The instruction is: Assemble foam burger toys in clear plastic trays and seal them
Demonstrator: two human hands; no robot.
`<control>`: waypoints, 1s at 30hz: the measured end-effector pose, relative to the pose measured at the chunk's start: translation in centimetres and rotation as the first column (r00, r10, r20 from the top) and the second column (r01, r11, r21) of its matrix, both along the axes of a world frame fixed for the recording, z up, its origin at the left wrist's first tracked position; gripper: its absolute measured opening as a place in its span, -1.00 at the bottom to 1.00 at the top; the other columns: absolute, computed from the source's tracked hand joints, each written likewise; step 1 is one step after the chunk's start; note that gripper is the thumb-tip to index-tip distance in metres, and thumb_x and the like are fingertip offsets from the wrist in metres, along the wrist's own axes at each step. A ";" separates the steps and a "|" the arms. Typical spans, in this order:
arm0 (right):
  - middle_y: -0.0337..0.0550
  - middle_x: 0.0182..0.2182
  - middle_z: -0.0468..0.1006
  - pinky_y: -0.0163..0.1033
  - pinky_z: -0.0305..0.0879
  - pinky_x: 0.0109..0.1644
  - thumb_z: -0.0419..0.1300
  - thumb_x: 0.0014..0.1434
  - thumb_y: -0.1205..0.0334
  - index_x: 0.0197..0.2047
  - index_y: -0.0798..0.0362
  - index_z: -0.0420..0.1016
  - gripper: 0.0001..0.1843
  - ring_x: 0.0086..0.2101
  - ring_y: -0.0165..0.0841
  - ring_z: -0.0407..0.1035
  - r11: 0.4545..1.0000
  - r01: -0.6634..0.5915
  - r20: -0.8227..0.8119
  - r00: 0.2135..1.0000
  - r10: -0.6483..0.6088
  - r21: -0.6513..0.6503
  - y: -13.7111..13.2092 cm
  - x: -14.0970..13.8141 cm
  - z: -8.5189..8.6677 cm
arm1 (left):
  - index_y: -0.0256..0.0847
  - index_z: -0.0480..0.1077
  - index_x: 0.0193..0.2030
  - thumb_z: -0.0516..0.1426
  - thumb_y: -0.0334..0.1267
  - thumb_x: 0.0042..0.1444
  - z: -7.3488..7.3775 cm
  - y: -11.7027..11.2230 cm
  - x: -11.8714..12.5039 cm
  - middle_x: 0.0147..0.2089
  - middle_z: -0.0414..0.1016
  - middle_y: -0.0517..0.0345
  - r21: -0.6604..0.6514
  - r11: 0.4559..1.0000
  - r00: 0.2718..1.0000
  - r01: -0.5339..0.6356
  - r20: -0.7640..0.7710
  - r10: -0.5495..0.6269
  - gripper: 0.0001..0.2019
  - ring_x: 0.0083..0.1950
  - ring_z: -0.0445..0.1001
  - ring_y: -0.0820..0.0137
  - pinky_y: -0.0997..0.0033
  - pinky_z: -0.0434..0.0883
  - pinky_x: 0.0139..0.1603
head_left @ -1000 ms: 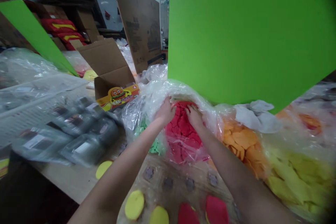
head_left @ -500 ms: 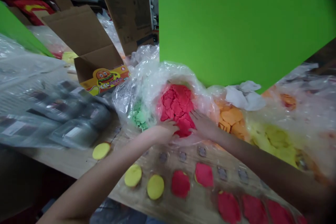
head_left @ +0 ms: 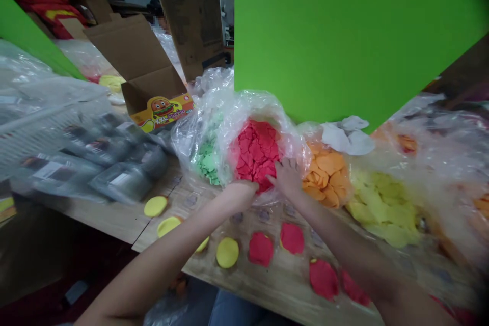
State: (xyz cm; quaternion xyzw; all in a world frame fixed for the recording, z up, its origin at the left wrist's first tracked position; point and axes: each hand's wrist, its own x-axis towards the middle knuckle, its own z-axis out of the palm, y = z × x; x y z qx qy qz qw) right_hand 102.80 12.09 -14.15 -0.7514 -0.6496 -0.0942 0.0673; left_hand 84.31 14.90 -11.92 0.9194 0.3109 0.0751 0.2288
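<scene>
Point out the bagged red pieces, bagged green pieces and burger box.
Bagged red pieces [head_left: 256, 152]: head view, pile's middle.
Bagged green pieces [head_left: 208, 160]: head view, pile's middle.
Burger box [head_left: 164, 108]: head view, printed front panel.

red flat wavy-edged pieces [head_left: 256, 147]: matt, soft-looking, exact material not readable; clear plastic bag [head_left: 263, 99] around them thin, crumpled, glossy with bright white highlights. orange flat rounded pieces [head_left: 324, 170] likewise matt and fairly smooth, while transparent plastic clamshell packs [head_left: 122, 183] look stiff and shiny, bearing white, paper-like labels. pale brown wooden tabletop [head_left: 282, 282] smooth, grain visible, faint sheen; brown open cardboard box [head_left: 132, 53] matt; large bright green upright panel [head_left: 336, 35] smooth, uniform, low gloss.
</scene>
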 end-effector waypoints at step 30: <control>-0.02 -0.17 0.40 -0.06 -0.01 0.11 0.22 -0.06 0.30 -0.25 0.11 0.39 -0.76 -0.05 -0.21 0.22 0.813 -0.546 -0.202 0.836 0.511 -0.202 -1.1 1.1 0.3 | -0.16 0.34 -0.12 -0.01 -0.38 0.12 -0.7 -5.4 -3.9 -0.13 0.44 0.11 -0.155 0.973 0.865 -0.172 0.449 0.225 -0.79 -0.09 0.38 0.38 0.38 0.30 -0.07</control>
